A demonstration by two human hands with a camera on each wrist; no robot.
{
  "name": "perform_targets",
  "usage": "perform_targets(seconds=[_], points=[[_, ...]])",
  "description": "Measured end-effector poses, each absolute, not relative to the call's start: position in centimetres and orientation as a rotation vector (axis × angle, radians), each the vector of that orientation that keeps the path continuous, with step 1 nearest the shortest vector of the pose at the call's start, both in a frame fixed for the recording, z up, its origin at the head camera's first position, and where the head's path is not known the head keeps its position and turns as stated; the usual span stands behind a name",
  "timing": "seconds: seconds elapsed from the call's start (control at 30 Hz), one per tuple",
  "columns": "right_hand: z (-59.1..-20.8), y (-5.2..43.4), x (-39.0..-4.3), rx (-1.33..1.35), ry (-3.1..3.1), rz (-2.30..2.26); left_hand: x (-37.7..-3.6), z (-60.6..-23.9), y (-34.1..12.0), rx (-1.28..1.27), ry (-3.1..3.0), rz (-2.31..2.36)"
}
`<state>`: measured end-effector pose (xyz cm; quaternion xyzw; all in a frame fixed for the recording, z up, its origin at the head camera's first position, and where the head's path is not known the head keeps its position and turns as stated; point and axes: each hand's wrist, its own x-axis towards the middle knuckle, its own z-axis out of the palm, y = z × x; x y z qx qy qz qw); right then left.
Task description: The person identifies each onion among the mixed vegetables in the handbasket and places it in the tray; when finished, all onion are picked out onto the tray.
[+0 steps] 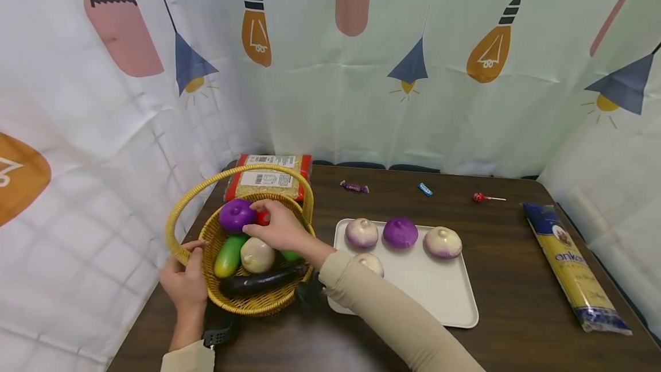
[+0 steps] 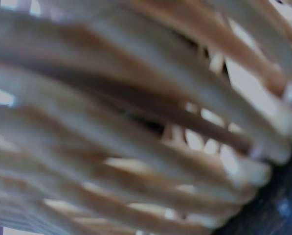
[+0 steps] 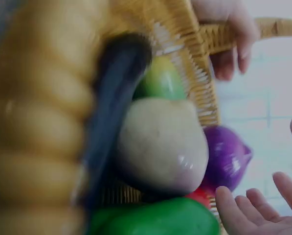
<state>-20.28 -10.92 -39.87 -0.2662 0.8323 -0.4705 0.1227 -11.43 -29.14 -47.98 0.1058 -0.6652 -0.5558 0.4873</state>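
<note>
Nearest the head camera, at the bottom middle of the frame, a beige sleeve [image 1: 392, 314] runs up and left to the right hand [image 1: 279, 227], which hovers over the wicker basket [image 1: 258, 302] in the left middle of the picture. Its fingers are spread and only lightly bent, tips next to the purple onion [image 1: 236, 214] at the back of the basket and over a small red piece [image 1: 263, 218]; the right wrist view shows the palm open with nothing in it yet. The left hand [image 1: 187, 280] curls its fingers round the base of the basket's handle [image 1: 178, 228] at the left rim and steadies it; the left wrist view is filled with blurred weave. In the basket also lie a white onion [image 1: 257, 255], a green cucumber [image 1: 228, 255] and a dark eggplant [image 1: 260, 281]. Just right of the basket, a pale tray [image 1: 439, 297] on the brown tabletop [image 1: 516, 314] carries four onions. By my judgement the step in hand is the reach for the purple onion, not yet gripped; the next move calls for closing the fingers round its smooth dome, lifting it under the handle's arch and carrying it right to a bare part of the tray.
</note>
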Motion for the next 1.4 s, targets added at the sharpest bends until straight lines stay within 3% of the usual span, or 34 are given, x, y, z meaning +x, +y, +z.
perform_targets(seconds=[0.37,0.73,1.07,1.4], points=[[-39.1,-13.0,-22.2,-0.828,2.434,-1.191,-10.7,-46.3,-28.2,0.381,-1.581,-1.356],[-41.5,-16.6,-22.2,-0.62,2.489,-1.365,-9.9,-45.3,-27.4,0.322,-1.607,-1.292],[-42.8,-17.8,-21.4,-0.95,2.503,-1.092,-10.4,-44.9,-27.1,0.308,-1.602,-1.277],[-40.7,-15.8,-20.0,-0.977,2.496,-1.187,-10.2,-45.0,-27.3,0.316,-1.639,-1.231]])
